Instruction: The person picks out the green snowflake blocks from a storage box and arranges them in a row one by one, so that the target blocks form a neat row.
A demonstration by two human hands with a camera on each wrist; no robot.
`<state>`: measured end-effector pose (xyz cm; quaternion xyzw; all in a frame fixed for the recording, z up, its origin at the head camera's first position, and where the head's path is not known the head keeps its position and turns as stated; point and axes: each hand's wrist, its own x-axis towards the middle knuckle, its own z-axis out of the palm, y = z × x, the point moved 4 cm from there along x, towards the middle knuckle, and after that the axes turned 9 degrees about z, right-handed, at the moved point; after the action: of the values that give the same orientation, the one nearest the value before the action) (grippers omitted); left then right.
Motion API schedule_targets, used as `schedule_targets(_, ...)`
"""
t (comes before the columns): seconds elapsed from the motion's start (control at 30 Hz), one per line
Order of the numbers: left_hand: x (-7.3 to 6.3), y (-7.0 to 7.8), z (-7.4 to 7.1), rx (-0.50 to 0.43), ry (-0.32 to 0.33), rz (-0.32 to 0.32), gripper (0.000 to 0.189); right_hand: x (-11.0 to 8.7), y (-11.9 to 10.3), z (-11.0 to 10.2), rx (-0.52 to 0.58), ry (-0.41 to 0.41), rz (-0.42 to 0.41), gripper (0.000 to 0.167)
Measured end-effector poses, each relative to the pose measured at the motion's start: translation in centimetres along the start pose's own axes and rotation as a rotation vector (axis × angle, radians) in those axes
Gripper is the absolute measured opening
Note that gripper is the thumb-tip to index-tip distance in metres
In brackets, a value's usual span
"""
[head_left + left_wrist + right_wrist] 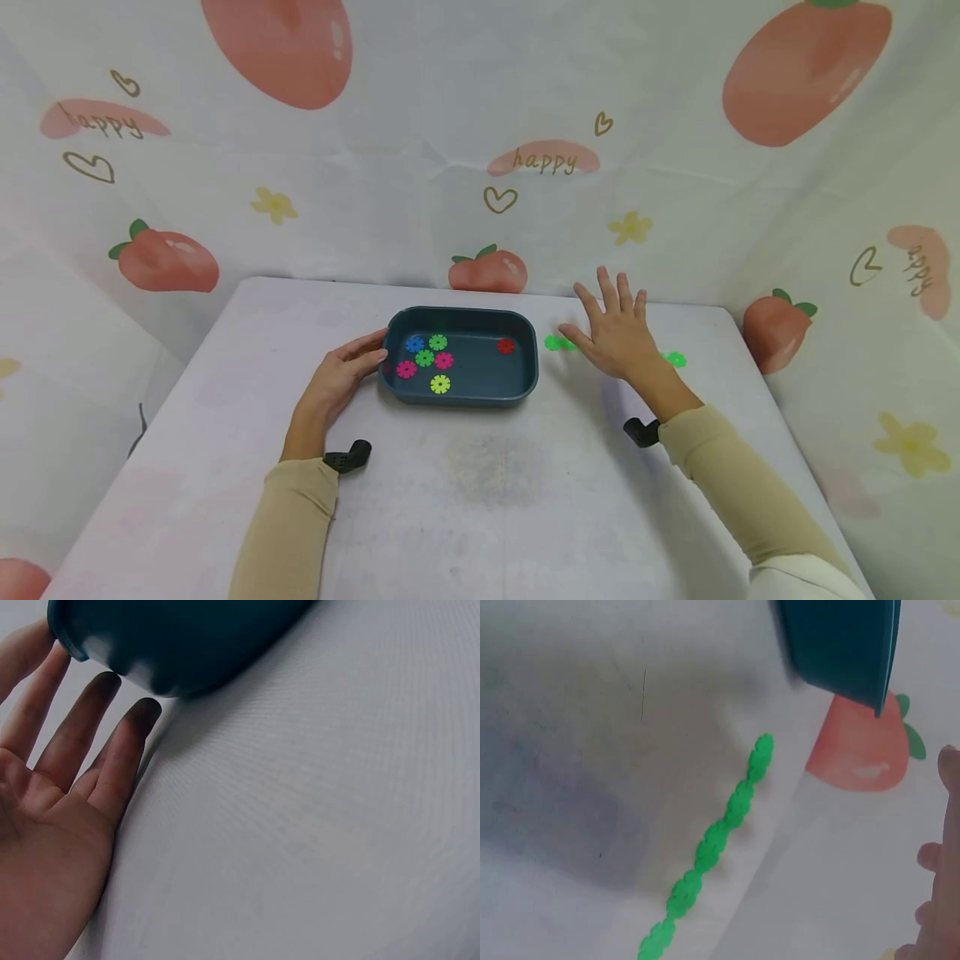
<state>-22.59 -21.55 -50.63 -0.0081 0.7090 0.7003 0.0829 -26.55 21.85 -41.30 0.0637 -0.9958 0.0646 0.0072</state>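
Observation:
A dark blue-green tray point(457, 397) rests on the table, with several notched plastic discs lying in it: a blue disc point(415, 343), green, pink and yellow discs at the left, and a red disc point(506, 346) at the right. My left hand point(337, 379) holds the tray's left end, thumb at the rim and fingers along the outer wall. To the right of the tray, my right hand point(615, 340) is raised with fingers spread, holding nothing. Behind it runs a row of bright green discs point(714, 845), partly hidden in the head view; they look joined end to end.
The white table point(480, 517) has a faint stain near its middle. A white cloth backdrop point(420, 225) printed with fruit, hearts and flowers stands behind the table and at both sides. Each wrist wears a black camera mount point(348, 457).

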Motion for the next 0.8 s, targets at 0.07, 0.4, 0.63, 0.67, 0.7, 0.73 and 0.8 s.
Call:
schedule_targets(0.07,0.0,0.0,0.1,0.006,-0.001,0.000,0.065,0.1,-0.6,0.2,-0.009,-0.005,-0.016,0.081)
schedule_targets(0.4,-0.3,0.1,0.1,0.006,-0.003,0.015,0.065,0.1,-3.8,0.8,0.009,-0.020,-0.093,0.079)
schedule_targets(0.63,-0.4,0.2,0.1,-0.004,0.005,0.005,0.063,0.1,-6.7,0.9,0.046,-0.020,-0.134,0.078)
schedule_targets(0.67,-0.4,0.2,0.1,-0.003,0.002,0.005,0.063,0.1,-7.1,0.9,0.052,-0.018,-0.136,0.079)
schedule_targets(0.7,-0.4,0.3,0.1,-0.001,0.000,0.006,0.063,0.2,-7.5,0.9,0.061,-0.015,-0.139,0.078)
schedule_targets(0.73,-0.4,0.3,0.1,0.002,-0.001,0.007,0.063,0.2,-7.9,1.0,0.068,-0.010,-0.142,0.078)
schedule_targets(0.8,-0.4,0.3,0.1,0.009,-0.001,0.009,0.063,0.3,-8.7,1.1,0.086,0.009,-0.155,0.078)
